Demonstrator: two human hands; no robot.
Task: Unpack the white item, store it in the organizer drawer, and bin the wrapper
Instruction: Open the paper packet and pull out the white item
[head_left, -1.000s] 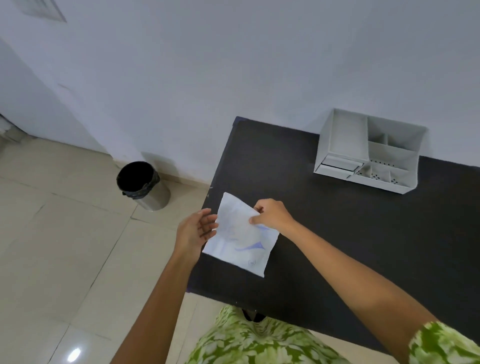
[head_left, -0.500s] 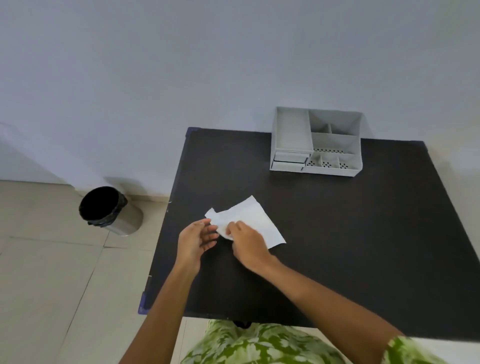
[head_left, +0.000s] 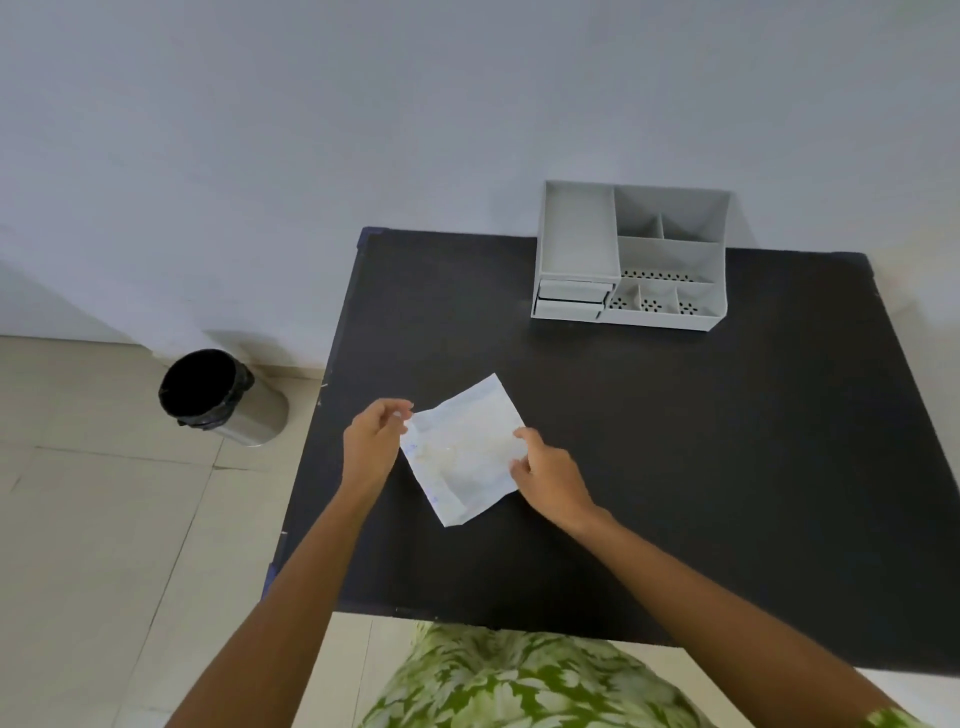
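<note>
A flat white packet (head_left: 464, 452) with faint blue print is held between both hands over the black table (head_left: 649, 467). My left hand (head_left: 373, 446) pinches its upper left corner. My right hand (head_left: 548, 470) grips its right edge. The grey organizer (head_left: 631, 255) stands at the table's far edge against the wall, with two small drawers (head_left: 571, 299) shut at its front left. Whether the packet is torn open I cannot tell.
A steel bin (head_left: 221, 397) with a black liner stands on the tiled floor, left of the table near the wall. The table's left edge (head_left: 306, 467) runs just beside my left hand. Green patterned clothing shows at the bottom.
The packet has turned and now faces up flat between my hands. My right hand shifted from its left corner to its right edge. The head view swung right, toward the table.
</note>
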